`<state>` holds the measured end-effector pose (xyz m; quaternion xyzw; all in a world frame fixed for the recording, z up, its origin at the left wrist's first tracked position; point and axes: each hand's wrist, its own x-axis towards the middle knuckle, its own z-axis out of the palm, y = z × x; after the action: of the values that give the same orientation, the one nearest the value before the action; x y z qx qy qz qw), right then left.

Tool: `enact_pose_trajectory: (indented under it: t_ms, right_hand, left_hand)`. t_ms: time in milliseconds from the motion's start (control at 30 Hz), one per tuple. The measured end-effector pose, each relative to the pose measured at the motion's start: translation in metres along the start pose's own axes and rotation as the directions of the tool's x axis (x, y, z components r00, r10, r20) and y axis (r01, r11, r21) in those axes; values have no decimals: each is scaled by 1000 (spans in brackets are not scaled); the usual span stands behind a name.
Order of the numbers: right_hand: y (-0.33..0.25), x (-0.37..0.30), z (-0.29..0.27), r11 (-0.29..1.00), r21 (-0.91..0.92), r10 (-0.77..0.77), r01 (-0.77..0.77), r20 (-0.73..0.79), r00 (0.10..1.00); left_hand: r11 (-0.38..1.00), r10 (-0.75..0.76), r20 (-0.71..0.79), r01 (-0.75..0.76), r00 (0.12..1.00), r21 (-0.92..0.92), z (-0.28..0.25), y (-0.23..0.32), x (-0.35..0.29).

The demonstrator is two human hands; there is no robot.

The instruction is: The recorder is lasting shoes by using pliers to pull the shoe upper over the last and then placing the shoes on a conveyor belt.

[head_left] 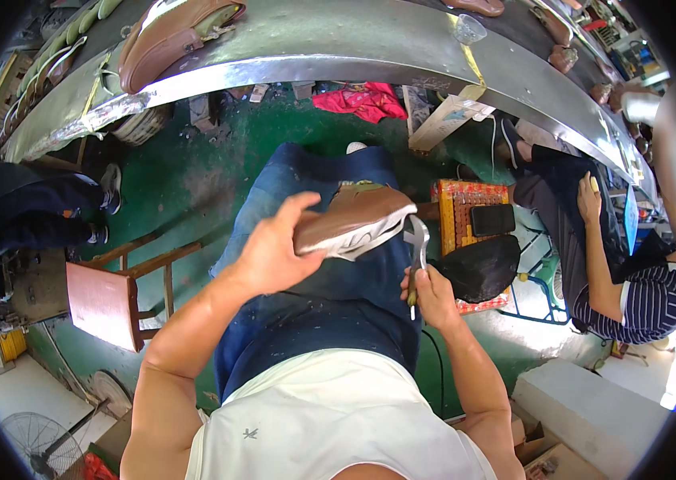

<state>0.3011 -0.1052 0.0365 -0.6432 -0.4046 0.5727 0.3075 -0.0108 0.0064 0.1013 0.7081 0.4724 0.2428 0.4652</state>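
A brown shoe upper [362, 210] with a pale, wrinkled lower edge lies tilted above my lap. My left hand [270, 250] grips its left end, the thumb underneath and the index finger raised off the leather. In my right hand [432, 296] is a pair of metal lasting pliers [420, 244], held upright by the handles. Their curved head reaches the right end of the shoe upper, at its pale edge; whether the jaws pinch the material cannot be made out.
A metal-edged bench [274, 60] crosses in front, with brown shoe uppers [174, 44] on it. To the left stands a wooden stool [106, 304]. A beaded seat [454, 220] holding a black phone [492, 219] is at right, beside a seated person in a striped shirt [658, 300].
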Motion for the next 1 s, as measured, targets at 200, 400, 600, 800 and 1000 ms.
enact_pose_trajectory:
  t_ms: [200, 400, 600, 800, 1000]
  right_hand:
    - [-5, -8, -6, 999, -2, -44, 44, 30, 999]
    - [-32, -14, -8, 898, -437, 40, 48, 189, 981]
    - [-43, 8, -8, 790, -536, -139, 298, 316, 938]
    - [-63, 34, 0, 611, -708, -136, 355, 348, 928]
    - [-139, 76, -2, 621, -761, 386, 187, 504, 773]
  left_hand:
    - [913, 122, -64, -137, 991, -385, -1, 45, 54]
    - [853, -359, 116, 376, 926, -362, 76, -68, 105]
    - [474, -372, 280, 440, 885, -763, 120, -114, 74]
    - [566, -383, 173, 378, 908, -733, 126, -108, 57]
    - [720, -394, 64, 351, 917, -598, 123, -107, 37]
